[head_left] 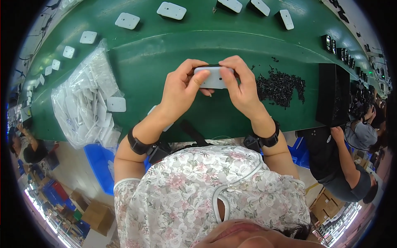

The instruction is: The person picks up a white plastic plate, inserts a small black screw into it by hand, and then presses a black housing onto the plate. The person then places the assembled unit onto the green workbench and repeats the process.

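Between my hands, above the green table (182,45), is a small plastic housing (214,78) with a pale grey-white, round-cornered cover and a dark hole near one end. A black edge shows along its far side. My left hand (180,86) grips the left end, thumb on the pale face. My right hand (243,87) grips the right end, its thumb also pressed on the face. Most of my fingers are hidden behind the housing. A flat white cover (152,110) lies partly hidden under my left forearm.
On the left lies a clear plastic bag (84,93) of white covers, one loose cover (116,104) beside it. To the right are a pile of small black parts (280,87) and a black box (333,95). White-covered housings (171,10) line the far side. A co-worker (345,165) is at right.
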{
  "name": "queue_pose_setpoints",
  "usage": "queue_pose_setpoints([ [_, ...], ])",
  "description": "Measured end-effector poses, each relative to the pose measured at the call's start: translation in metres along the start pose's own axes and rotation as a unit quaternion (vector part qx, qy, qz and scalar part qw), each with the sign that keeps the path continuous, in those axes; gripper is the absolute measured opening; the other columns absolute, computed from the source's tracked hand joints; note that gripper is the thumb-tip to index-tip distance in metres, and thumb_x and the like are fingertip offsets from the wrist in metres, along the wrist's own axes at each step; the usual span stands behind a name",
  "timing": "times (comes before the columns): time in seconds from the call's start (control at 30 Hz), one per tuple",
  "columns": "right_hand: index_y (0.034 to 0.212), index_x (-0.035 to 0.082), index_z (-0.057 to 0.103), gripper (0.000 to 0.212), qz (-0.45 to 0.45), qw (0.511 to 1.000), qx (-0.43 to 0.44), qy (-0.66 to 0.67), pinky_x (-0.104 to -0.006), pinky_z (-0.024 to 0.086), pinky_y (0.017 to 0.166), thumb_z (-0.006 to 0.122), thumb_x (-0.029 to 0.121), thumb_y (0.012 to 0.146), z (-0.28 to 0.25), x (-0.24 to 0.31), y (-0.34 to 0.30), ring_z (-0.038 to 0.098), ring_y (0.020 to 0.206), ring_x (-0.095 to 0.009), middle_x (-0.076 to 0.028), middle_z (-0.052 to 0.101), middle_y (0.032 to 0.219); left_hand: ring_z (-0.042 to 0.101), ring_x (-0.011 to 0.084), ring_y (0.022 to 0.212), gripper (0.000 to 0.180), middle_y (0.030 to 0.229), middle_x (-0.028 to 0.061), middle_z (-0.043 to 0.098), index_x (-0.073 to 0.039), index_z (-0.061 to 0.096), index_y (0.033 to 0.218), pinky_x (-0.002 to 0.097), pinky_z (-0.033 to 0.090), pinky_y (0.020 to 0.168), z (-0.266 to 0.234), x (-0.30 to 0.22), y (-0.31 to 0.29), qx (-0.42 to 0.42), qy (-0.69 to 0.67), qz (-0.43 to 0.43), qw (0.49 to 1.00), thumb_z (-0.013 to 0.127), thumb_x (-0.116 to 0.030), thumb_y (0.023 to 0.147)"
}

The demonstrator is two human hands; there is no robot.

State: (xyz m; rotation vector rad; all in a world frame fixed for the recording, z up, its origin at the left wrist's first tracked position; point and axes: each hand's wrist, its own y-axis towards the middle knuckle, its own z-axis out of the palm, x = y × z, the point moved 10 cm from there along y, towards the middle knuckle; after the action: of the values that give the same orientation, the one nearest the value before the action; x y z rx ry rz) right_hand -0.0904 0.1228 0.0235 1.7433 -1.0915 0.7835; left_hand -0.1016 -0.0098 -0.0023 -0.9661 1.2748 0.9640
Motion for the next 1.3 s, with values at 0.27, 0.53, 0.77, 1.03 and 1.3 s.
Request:
queue_pose_setpoints([
  [0.27,0.109,0.003,0.057,0.026,0.171,0.97,0.031,0.173,-0.0258,0.046,0.081,0.065,0.015,0.087,0.012,-0.023,0.006,0.057,0.091,-0.012,-0.003,0.058,0.098,0.067,0.0193,0.07,0.027,0.089,0.015,0.064,0.006,0.053,0.107,0.0253,0.055,0.061,-0.004,0.015,0.001,-0.021,-0.091,-0.069,0.993,0.054,-0.018,0.095],
  [0.53,0.117,0.002,0.054,0.036,0.168,0.972,0.073,0.145,-0.0279,0.045,0.087,0.066,0.011,0.085,0.01,-0.017,0.006,0.057,0.098,-0.014,-0.006,0.055,0.112,0.062,0.0135,0.081,0.026,0.096,0.0091,0.063,0.002,0.057,0.113,0.0248,0.053,0.067,-0.013,-0.005,0.001,0.018,0.072,-0.039,0.997,0.058,-0.014,0.092],
  [0.77,0.129,0.002,0.046,0.043,0.102,0.983,0.021,0.152,-0.0267,0.046,0.085,0.06,0.012,0.09,-0.012,-0.01,0.03,0.057,0.098,-0.014,-0.011,0.054,0.118,0.057,0.0105,0.069,0.021,0.09,0.0035,0.063,0.0,0.065,0.102,0.0243,0.048,0.061,-0.073,-0.054,0.072,-0.053,0.163,0.078,0.982,0.065,-0.011,0.085],
  [1.03,0.115,-0.002,0.054,0.025,0.189,0.969,-0.054,0.147,-0.024,0.047,0.074,0.051,0.014,0.096,-0.049,-0.037,0.0,0.059,0.08,-0.012,-0.01,0.063,0.097,0.063,0.0178,0.073,0.025,0.085,0.0098,0.064,0.004,0.06,0.104,0.0277,0.052,0.063,-0.224,0.025,0.199,-0.131,0.181,-0.065,0.973,0.064,-0.015,0.087],
  [1.3,0.106,-0.002,0.06,0.022,0.247,0.953,-0.062,0.164,-0.0242,0.048,0.072,0.051,0.015,0.096,-0.05,-0.049,-0.025,0.058,0.076,-0.012,-0.009,0.064,0.09,0.064,0.0195,0.073,0.028,0.087,0.0131,0.063,0.007,0.057,0.1,0.0291,0.053,0.066,-0.187,0.037,0.21,-0.134,-0.07,-0.141,0.978,0.063,-0.017,0.089],
])
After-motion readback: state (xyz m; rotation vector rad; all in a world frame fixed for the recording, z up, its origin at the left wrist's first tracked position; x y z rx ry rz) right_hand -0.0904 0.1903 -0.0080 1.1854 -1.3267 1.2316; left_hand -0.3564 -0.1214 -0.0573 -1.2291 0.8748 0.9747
